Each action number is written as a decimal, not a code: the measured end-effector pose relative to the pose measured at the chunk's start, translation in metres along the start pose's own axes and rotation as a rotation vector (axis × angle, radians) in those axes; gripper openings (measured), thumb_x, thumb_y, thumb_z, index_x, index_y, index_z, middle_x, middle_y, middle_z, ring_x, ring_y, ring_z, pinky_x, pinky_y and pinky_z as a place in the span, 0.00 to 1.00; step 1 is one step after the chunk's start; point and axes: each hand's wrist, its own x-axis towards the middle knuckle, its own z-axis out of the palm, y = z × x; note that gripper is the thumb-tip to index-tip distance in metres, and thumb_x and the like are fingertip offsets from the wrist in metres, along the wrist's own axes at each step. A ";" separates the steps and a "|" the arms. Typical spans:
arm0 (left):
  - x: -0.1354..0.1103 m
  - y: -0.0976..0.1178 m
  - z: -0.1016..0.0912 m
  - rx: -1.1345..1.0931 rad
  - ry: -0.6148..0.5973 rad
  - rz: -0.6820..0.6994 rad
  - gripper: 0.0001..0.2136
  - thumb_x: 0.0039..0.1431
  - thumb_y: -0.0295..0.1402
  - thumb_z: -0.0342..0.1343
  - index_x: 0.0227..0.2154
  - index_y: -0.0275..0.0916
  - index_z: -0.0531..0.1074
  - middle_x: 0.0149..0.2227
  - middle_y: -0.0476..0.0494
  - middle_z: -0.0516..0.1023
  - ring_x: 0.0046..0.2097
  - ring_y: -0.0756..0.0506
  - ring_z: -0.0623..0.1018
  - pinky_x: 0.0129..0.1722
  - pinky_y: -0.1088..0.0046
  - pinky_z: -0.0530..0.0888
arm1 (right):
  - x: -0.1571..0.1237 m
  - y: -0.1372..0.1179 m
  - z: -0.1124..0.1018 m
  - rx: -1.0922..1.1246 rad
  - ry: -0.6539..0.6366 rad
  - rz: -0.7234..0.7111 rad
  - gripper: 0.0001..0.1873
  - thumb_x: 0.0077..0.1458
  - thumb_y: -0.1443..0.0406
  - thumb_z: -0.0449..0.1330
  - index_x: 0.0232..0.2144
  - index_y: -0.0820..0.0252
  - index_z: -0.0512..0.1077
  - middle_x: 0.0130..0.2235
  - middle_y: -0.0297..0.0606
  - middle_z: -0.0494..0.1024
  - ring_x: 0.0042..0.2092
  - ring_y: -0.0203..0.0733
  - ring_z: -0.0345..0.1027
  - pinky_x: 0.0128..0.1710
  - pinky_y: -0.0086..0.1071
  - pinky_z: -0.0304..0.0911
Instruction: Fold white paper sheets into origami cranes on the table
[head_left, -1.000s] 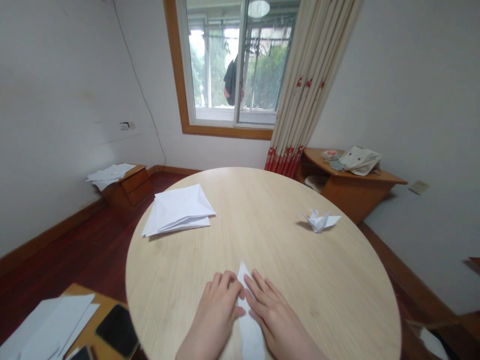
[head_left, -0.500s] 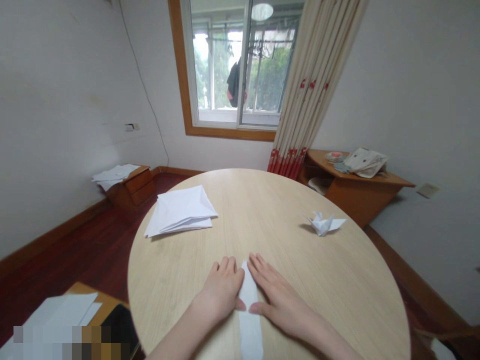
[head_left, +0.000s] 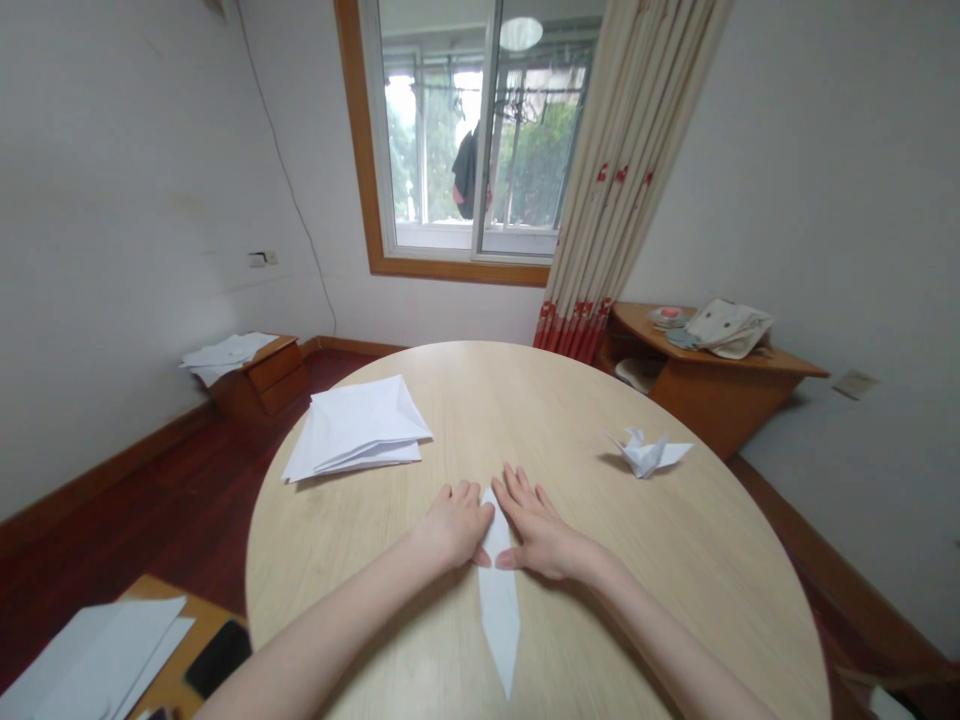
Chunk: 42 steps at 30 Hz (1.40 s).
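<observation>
A long, narrow strip of folded white paper (head_left: 499,605), pointed at both ends, lies on the round table in front of me. My left hand (head_left: 455,525) rests at its left edge with bent fingers, thumb and forefinger holding the paper down. From the right, my right hand (head_left: 538,530) lies on the table with fingers stretched forward, its thumb on the paper's middle. The two thumb tips almost meet there. Part of the paper's upper half is covered by my fingers.
A stack of white paper squares (head_left: 364,425) lies at the table's far left. A folded paper crane (head_left: 641,453) stands at the right. Below left, a wooden stool (head_left: 199,630) bears white sheets (head_left: 112,650) and a black phone (head_left: 217,657). The round table's (head_left: 480,385) edge curves around.
Both hands and the folded paper have shifted forward, away from me, so the paper's near tip now shows. My hands remain on the paper. The view has tilted slightly.
</observation>
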 end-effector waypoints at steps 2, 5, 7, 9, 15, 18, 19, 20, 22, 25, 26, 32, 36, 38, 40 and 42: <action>0.005 -0.008 0.003 -0.030 0.007 0.049 0.17 0.50 0.40 0.65 0.39 0.35 0.70 0.45 0.34 0.70 0.50 0.35 0.67 0.45 0.63 0.63 | 0.001 0.000 -0.001 0.020 -0.022 0.017 0.53 0.47 0.63 0.66 0.66 0.65 0.40 0.67 0.55 0.26 0.66 0.51 0.14 0.63 0.51 0.25; 0.014 -0.024 0.012 -0.136 -0.034 0.129 0.17 0.47 0.44 0.66 0.33 0.37 0.70 0.42 0.39 0.69 0.47 0.37 0.67 0.42 0.66 0.62 | 0.000 0.004 0.000 0.052 -0.052 0.068 0.55 0.45 0.59 0.67 0.66 0.65 0.39 0.67 0.53 0.25 0.66 0.51 0.13 0.64 0.48 0.24; 0.019 -0.035 0.020 -0.240 0.000 0.170 0.17 0.47 0.46 0.65 0.29 0.38 0.69 0.38 0.43 0.68 0.44 0.40 0.68 0.40 0.69 0.62 | -0.001 0.008 0.002 0.059 -0.032 0.081 0.56 0.45 0.57 0.67 0.66 0.65 0.40 0.67 0.52 0.26 0.66 0.51 0.13 0.64 0.47 0.24; 0.022 -0.043 0.027 -0.345 0.074 0.219 0.18 0.45 0.46 0.66 0.26 0.38 0.68 0.35 0.46 0.67 0.41 0.42 0.68 0.37 0.73 0.61 | -0.001 0.013 0.004 0.057 0.012 0.067 0.55 0.45 0.55 0.66 0.66 0.64 0.41 0.67 0.50 0.28 0.66 0.51 0.14 0.64 0.48 0.24; 0.020 -0.050 0.031 -0.471 0.207 0.285 0.20 0.38 0.43 0.70 0.23 0.38 0.66 0.31 0.50 0.65 0.37 0.46 0.67 0.35 0.75 0.61 | -0.001 0.023 0.009 0.064 0.108 -0.037 0.49 0.45 0.52 0.66 0.64 0.62 0.52 0.67 0.52 0.45 0.68 0.54 0.32 0.64 0.51 0.32; 0.018 -0.050 0.029 -0.476 0.214 0.284 0.20 0.37 0.43 0.70 0.23 0.38 0.66 0.31 0.50 0.66 0.37 0.45 0.67 0.34 0.74 0.60 | -0.002 0.024 0.010 0.068 0.236 -0.097 0.35 0.47 0.54 0.67 0.54 0.60 0.65 0.62 0.51 0.60 0.64 0.54 0.51 0.62 0.52 0.43; 0.018 -0.051 0.028 -0.471 0.219 0.276 0.19 0.37 0.42 0.70 0.23 0.38 0.66 0.31 0.49 0.67 0.38 0.45 0.67 0.34 0.74 0.60 | -0.002 0.024 0.010 0.070 0.291 -0.110 0.29 0.47 0.56 0.67 0.49 0.59 0.68 0.58 0.50 0.65 0.60 0.53 0.57 0.60 0.51 0.49; 0.018 -0.051 0.028 -0.463 0.228 0.267 0.19 0.38 0.42 0.70 0.23 0.38 0.66 0.31 0.49 0.67 0.38 0.45 0.67 0.34 0.74 0.60 | -0.003 0.023 0.010 0.071 0.341 -0.120 0.23 0.47 0.58 0.67 0.44 0.59 0.69 0.54 0.48 0.69 0.56 0.52 0.62 0.56 0.49 0.55; 0.017 -0.051 0.027 -0.434 0.254 0.252 0.17 0.40 0.41 0.68 0.22 0.38 0.66 0.31 0.50 0.66 0.37 0.46 0.67 0.34 0.74 0.59 | -0.004 0.021 0.009 0.062 0.408 -0.136 0.13 0.49 0.62 0.67 0.35 0.59 0.69 0.45 0.43 0.72 0.48 0.48 0.67 0.48 0.43 0.63; 0.017 -0.049 0.027 -0.399 0.287 0.258 0.16 0.42 0.39 0.67 0.21 0.38 0.64 0.28 0.51 0.65 0.35 0.46 0.67 0.33 0.73 0.59 | -0.005 0.017 0.009 0.031 0.428 -0.148 0.06 0.54 0.65 0.62 0.30 0.58 0.67 0.39 0.39 0.70 0.43 0.45 0.66 0.44 0.40 0.65; 0.017 -0.048 0.027 -0.396 0.294 0.262 0.16 0.42 0.38 0.66 0.21 0.38 0.63 0.28 0.51 0.65 0.35 0.47 0.67 0.33 0.73 0.59 | -0.006 0.015 0.009 0.022 0.423 -0.154 0.05 0.55 0.66 0.61 0.29 0.58 0.67 0.39 0.39 0.69 0.43 0.45 0.65 0.45 0.41 0.64; 0.020 -0.047 0.031 -0.414 0.327 0.260 0.18 0.42 0.39 0.68 0.20 0.38 0.62 0.27 0.52 0.64 0.33 0.48 0.67 0.32 0.74 0.59 | -0.008 0.009 0.013 -0.102 0.404 -0.114 0.07 0.62 0.67 0.52 0.32 0.61 0.68 0.40 0.43 0.69 0.43 0.47 0.64 0.45 0.44 0.64; 0.023 -0.049 0.035 -0.456 0.329 0.248 0.19 0.43 0.44 0.68 0.20 0.38 0.64 0.27 0.52 0.65 0.33 0.48 0.67 0.31 0.75 0.59 | -0.008 0.008 0.017 -0.168 0.417 -0.109 0.08 0.62 0.66 0.51 0.31 0.60 0.69 0.39 0.43 0.70 0.42 0.48 0.65 0.43 0.45 0.65; 0.025 -0.050 0.038 -0.476 0.341 0.239 0.19 0.43 0.46 0.68 0.22 0.38 0.65 0.28 0.52 0.66 0.32 0.49 0.68 0.31 0.76 0.59 | -0.007 0.008 0.018 -0.146 0.431 -0.118 0.09 0.62 0.66 0.51 0.31 0.59 0.68 0.39 0.42 0.71 0.42 0.48 0.65 0.43 0.45 0.65; 0.027 -0.051 0.040 -0.493 0.358 0.240 0.18 0.46 0.46 0.66 0.24 0.38 0.67 0.29 0.51 0.68 0.33 0.48 0.68 0.32 0.75 0.61 | -0.005 0.009 0.019 -0.090 0.456 -0.129 0.09 0.62 0.66 0.49 0.32 0.60 0.67 0.39 0.43 0.71 0.42 0.48 0.65 0.44 0.45 0.65; 0.027 -0.051 0.042 -0.510 0.371 0.250 0.15 0.53 0.44 0.61 0.26 0.38 0.68 0.30 0.50 0.69 0.34 0.48 0.69 0.33 0.75 0.62 | -0.004 0.009 0.020 -0.002 0.485 -0.149 0.09 0.63 0.67 0.48 0.33 0.60 0.67 0.40 0.44 0.71 0.44 0.47 0.66 0.45 0.45 0.65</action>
